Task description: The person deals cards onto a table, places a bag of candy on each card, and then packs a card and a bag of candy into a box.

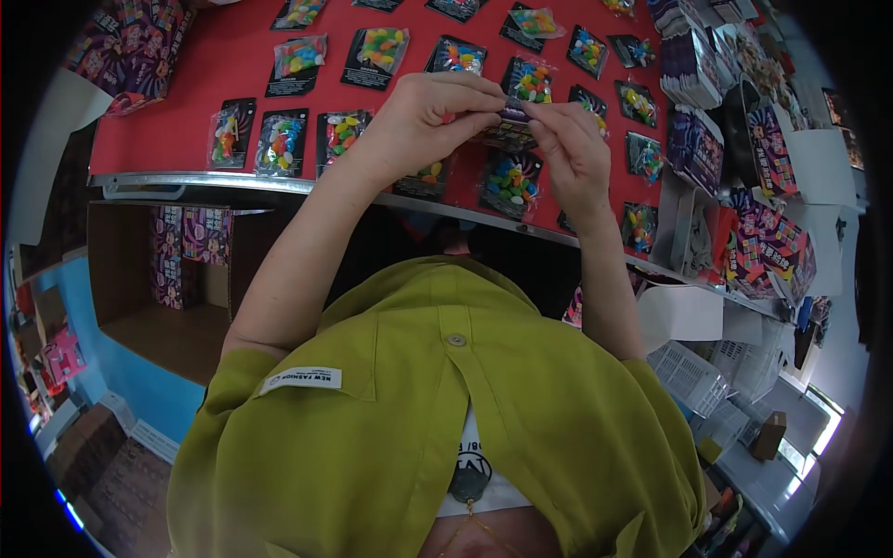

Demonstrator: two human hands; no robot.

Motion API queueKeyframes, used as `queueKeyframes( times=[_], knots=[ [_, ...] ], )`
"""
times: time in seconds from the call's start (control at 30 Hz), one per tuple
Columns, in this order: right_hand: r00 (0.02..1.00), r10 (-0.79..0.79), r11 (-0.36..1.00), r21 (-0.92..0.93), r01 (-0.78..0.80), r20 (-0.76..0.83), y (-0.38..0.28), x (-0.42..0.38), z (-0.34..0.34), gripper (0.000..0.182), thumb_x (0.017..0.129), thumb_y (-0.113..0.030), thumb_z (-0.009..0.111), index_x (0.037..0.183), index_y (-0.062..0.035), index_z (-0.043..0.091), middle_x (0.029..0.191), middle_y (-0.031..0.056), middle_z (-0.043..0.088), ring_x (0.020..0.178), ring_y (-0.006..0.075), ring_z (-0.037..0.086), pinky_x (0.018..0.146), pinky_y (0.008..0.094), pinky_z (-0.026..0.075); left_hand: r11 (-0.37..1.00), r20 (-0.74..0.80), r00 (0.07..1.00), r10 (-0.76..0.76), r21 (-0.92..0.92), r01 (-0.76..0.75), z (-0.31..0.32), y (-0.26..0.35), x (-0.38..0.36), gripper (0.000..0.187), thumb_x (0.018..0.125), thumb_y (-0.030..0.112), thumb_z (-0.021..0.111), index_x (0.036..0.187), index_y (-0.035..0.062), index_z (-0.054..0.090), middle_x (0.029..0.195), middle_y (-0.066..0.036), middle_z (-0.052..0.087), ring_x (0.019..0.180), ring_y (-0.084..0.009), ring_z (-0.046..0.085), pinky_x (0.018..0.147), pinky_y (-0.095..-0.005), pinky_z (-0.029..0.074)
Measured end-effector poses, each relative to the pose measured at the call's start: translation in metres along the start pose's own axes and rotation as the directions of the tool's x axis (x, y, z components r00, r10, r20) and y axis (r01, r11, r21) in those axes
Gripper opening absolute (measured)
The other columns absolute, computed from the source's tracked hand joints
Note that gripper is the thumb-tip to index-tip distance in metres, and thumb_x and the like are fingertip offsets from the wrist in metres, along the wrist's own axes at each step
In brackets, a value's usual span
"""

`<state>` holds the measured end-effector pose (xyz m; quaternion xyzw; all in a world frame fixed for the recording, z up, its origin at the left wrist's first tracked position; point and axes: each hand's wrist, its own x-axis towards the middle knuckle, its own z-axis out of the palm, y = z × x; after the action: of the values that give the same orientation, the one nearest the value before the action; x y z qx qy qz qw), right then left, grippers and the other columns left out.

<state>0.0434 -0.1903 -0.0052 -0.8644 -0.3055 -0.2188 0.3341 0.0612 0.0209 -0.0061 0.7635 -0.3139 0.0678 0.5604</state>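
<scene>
L hand (pixel 433 112) and R hand (pixel 572 149) up together, fingertips of both clamped on the top edge of a printed packet (pixel 508 137), just over red table's (pixel 177 139) near side, prob. to steady it btwn them. Bean bags (pixel 377 54) laid apart on table, prob. for quick grabbing. Open carton (pixel 158 339) below table's near edge, L side.

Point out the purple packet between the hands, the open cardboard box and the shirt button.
Purple packet (pixel 510 136): head view, on its printed face.
Cardboard box (pixel 119 270): head view, on its bare inside.
Shirt button (pixel 455 340): head view, on its middle.
</scene>
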Motion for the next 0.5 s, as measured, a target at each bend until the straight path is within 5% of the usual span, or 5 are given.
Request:
queueKeyframes(
  times=[0.07, 0.2, 0.37, 0.43, 0.5],
  knots=[
    [0.990, 0.138, 0.956, 0.261, -0.130, -0.010, 0.003, -0.004, 0.005, 0.019, 0.083, -0.007, 0.062, 0.101, -0.0043, 0.065, 0.090, 0.0077, 0.062, 0.081, 0.0220, 0.057, 0.072, 0.0313, 0.042, 1.000, 0.029, 1.000, -0.007, -0.006, 0.007, -0.002, 0.000, -0.001, 0.017, 0.081, 0.002, 0.064, 0.097, 0.0024, 0.068, 0.102, -0.009, 0.066, 0.095, -0.0185, 0.064, 0.080, -0.0275, 0.053],
    [0.985, 0.171, 0.942, 0.295, -0.157, -0.021, 0.002, -0.006, 0.006, 0.018, 0.083, -0.006, 0.062, 0.100, -0.0052, 0.066, 0.090, 0.0072, 0.063, 0.081, 0.0225, 0.057, 0.072, 0.0309, 0.041, 0.999, 0.029, 1.000, -0.010, -0.039, 0.012, -0.001, 0.001, -0.003, 0.018, 0.081, 0.002, 0.063, 0.098, 0.0029, 0.068, 0.102, -0.009, 0.066, 0.095, -0.0195, 0.064, 0.080, -0.0281, 0.053],
    [0.987, -0.153, 0.982, -0.105, 0.157, 0.046, 0.002, -0.002, -0.007, 0.027, 0.079, -0.008, 0.065, 0.105, -0.0068, 0.064, 0.101, 0.0063, 0.063, 0.085, 0.0206, 0.058, 0.075, 0.0313, 0.041, 0.967, 0.080, 0.986, 0.144, 0.202, -0.157, -0.003, -0.001, -0.007, 0.023, 0.079, 0.002, 0.064, 0.102, 0.0027, 0.066, 0.109, -0.010, 0.063, 0.096, -0.0232, 0.064, 0.081, -0.0300, 0.053],
    [0.982, -0.177, 0.968, -0.172, 0.185, 0.058, 0.000, -0.007, -0.009, 0.030, 0.076, -0.008, 0.066, 0.107, -0.0072, 0.064, 0.103, 0.0062, 0.063, 0.085, 0.0205, 0.058, 0.075, 0.0316, 0.041, 0.797, 0.211, 0.930, 0.302, 0.479, -0.368, -0.004, 0.000, -0.011, 0.026, 0.078, 0.003, 0.065, 0.105, 0.0020, 0.064, 0.117, -0.010, 0.059, 0.101, -0.0252, 0.061, 0.083, -0.0316, 0.053],
    [0.978, -0.200, 0.947, -0.243, 0.210, 0.065, 0.000, -0.008, -0.006, 0.034, 0.074, -0.008, 0.068, 0.108, -0.0076, 0.064, 0.105, 0.0060, 0.063, 0.085, 0.0204, 0.059, 0.074, 0.0318, 0.041, 0.816, 0.208, 0.935, 0.287, 0.458, -0.352, -0.003, -0.004, -0.017, 0.031, 0.078, 0.003, 0.065, 0.109, 0.0025, 0.062, 0.121, -0.009, 0.056, 0.103, -0.0253, 0.060, 0.083, -0.0313, 0.053]
  ],
)
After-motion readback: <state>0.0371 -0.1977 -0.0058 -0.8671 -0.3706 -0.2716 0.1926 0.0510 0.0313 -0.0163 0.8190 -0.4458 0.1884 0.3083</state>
